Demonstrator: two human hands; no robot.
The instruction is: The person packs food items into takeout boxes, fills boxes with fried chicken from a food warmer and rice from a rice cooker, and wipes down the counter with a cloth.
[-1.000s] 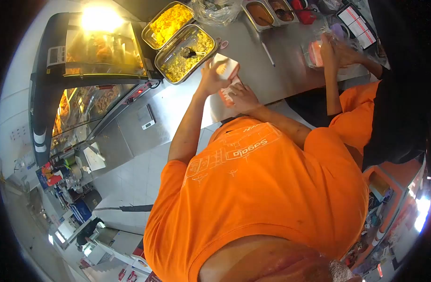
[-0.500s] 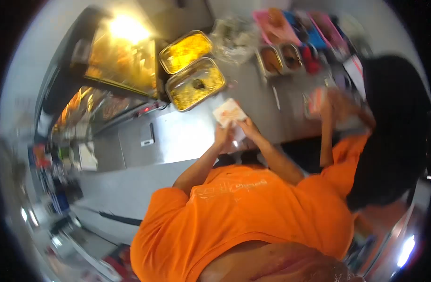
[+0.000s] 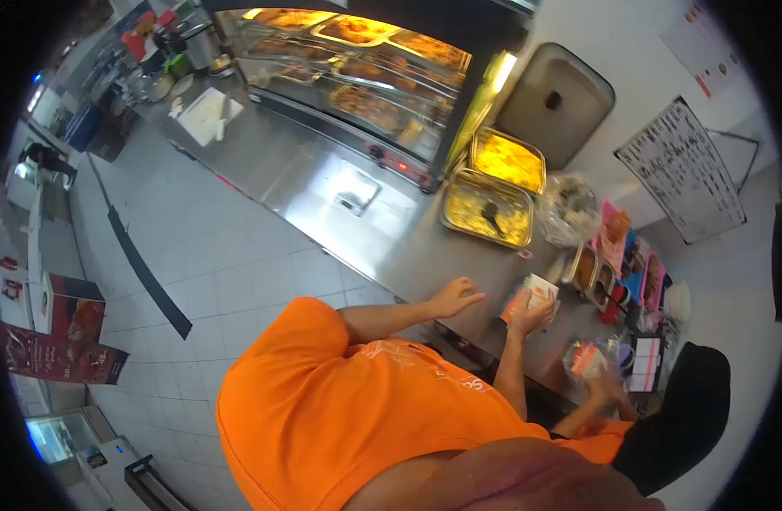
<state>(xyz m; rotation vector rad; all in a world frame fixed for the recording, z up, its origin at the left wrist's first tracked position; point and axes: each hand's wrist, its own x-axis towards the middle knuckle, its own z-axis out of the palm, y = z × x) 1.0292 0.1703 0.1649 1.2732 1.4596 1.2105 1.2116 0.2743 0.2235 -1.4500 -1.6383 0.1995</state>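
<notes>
Steel counter (image 3: 425, 255), handheld carton (image 3: 541, 291), illegible whiteboard (image 3: 685, 175)

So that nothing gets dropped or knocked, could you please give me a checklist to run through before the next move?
1. Right hand has a grip on the white-and-orange carton: ok.
2. Left hand open and empty: ok.
3. Carton fully closed: cannot tell, fingers partly cover it.
4. Co-worker's hands apart from that carton: ok, they are at another packet.
5. Dark utensil resting in the yellow food: ok.
</notes>
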